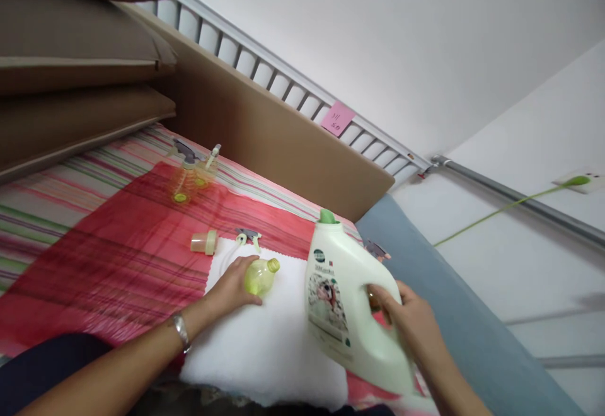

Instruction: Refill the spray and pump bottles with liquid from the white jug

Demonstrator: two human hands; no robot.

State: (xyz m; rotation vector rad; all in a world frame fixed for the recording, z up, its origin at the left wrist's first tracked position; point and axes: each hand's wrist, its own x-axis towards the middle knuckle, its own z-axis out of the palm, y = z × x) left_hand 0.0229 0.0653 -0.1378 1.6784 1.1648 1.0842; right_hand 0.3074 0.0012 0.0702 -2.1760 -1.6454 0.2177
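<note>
My left hand [236, 283] is closed around a small yellow see-through bottle [261, 276] with no top on its neck, over the white cloth [278, 328]. By its handle, my right hand [416, 321] grips a large pale green detergent jug [340, 302]. The jug stands close to upright, a green spout piece [327, 216] at its mouth. Beyond the left hand, a grey-and-white trigger sprayer head [248, 237] lies at the cloth's far edge. To its left, a clear cup with a pale green rim [204, 242] rests on its side.
A spray bottle [182, 183] and a pump bottle [208, 167] stand farther back on the red sheet [132, 239]. Stacked brown cushions [85, 44] rise at left. A brown board [265, 126] runs along the railing, which bears a pink note [338, 118].
</note>
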